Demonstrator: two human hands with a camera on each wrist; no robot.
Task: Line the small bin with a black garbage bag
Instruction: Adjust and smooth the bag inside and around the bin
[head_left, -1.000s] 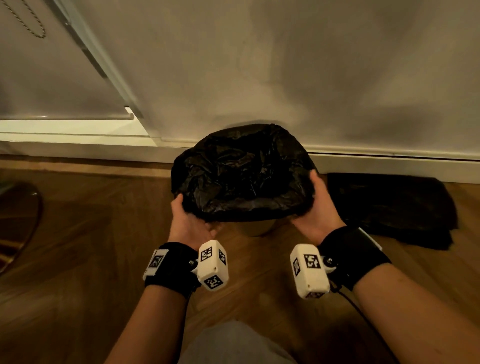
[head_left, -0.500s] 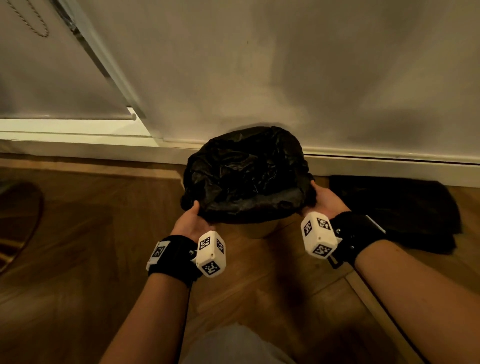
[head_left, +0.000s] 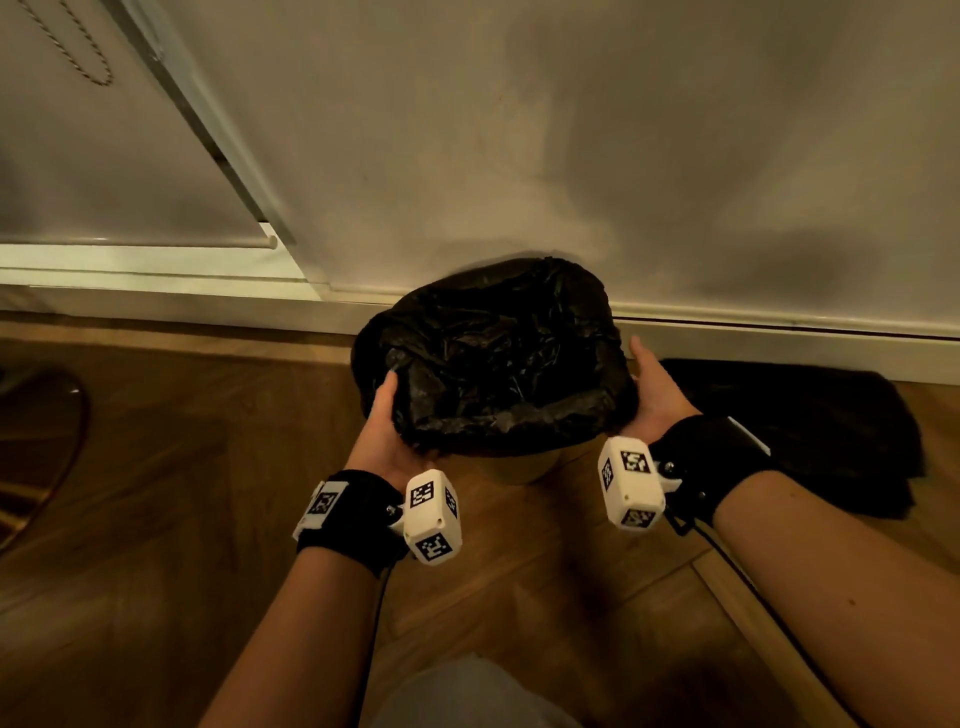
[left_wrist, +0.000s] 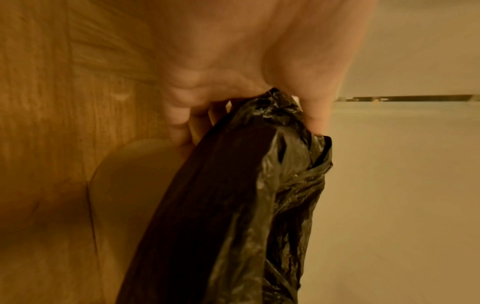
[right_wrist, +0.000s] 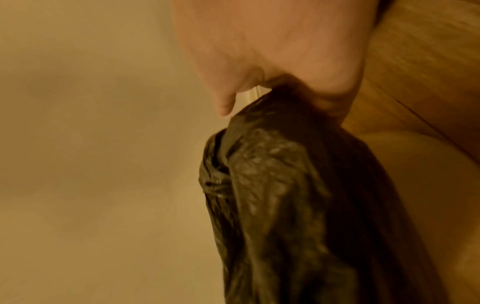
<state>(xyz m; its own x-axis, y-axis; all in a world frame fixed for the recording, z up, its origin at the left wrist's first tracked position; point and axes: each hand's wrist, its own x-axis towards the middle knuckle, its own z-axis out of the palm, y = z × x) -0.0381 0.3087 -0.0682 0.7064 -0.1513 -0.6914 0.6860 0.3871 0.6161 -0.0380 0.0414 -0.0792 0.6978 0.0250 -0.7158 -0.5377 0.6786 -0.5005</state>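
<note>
A small pale bin (head_left: 524, 465) stands on the wood floor against the wall, its mouth covered by a crinkled black garbage bag (head_left: 493, 358) folded over the rim. My left hand (head_left: 387, 415) grips the bag-covered rim on the left, thumb on top and fingers curled under. In the left wrist view the black bag (left_wrist: 246, 185) runs between my thumb and fingers (left_wrist: 179, 115). My right hand (head_left: 652, 389) holds the right side of the rim. In the right wrist view the bag (right_wrist: 285, 195) leaves the grip of my right hand (right_wrist: 272, 86), beside the bin wall (right_wrist: 428, 185).
A flat pile of black bags (head_left: 800, 431) lies on the floor to the right of the bin. A white skirting board (head_left: 779, 343) and grey wall run behind. A dark round object (head_left: 36, 441) sits at the far left. My grey-clad knee (head_left: 467, 696) is below.
Both hands stay on the bag-covered rim. The left thumb has moved up onto the top of the rim, and the bin sits slightly further right and closer to the wall.
</note>
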